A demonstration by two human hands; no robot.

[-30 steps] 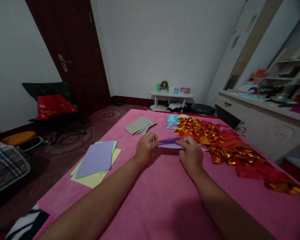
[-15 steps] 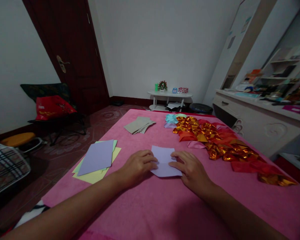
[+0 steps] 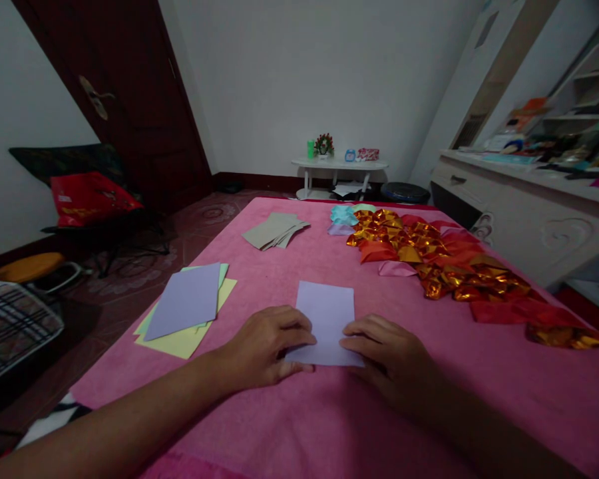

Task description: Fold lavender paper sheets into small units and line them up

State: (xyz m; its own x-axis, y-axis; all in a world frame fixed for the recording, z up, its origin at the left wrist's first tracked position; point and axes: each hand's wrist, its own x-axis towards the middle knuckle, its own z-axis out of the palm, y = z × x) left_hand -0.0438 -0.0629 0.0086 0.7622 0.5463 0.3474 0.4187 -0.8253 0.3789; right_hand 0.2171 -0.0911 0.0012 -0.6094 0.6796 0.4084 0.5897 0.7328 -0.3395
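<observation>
A lilac sheet of paper [image 3: 327, 309] lies in front of me on the pink cloth, its near part lifted slightly between my hands. My left hand [image 3: 272, 342] grips the sheet's left side near the bottom, fingers on top and thumb at the near edge. On the right side, my right hand [image 3: 392, 352] holds the sheet with curled fingers on top; its thumb is mostly hidden. To the left is a stack of lilac, green and yellow sheets [image 3: 184, 303]. Farther off lies a fanned pile of grey-beige paper pieces [image 3: 275, 231].
Crumpled gold and red foil pieces [image 3: 429, 256] spread over the table's right side, with light blue ones [image 3: 343, 214] at the far end. Beyond the pink-covered table [image 3: 259, 426] stand a small white table [image 3: 339, 163] and, at right, a white dresser [image 3: 519, 206]. A chair holds a red bag [image 3: 92, 198].
Both hands have drawn toward me along the lilac sheet to its near end. More of the sheet's far part now shows flat. The view has tilted down slightly.
</observation>
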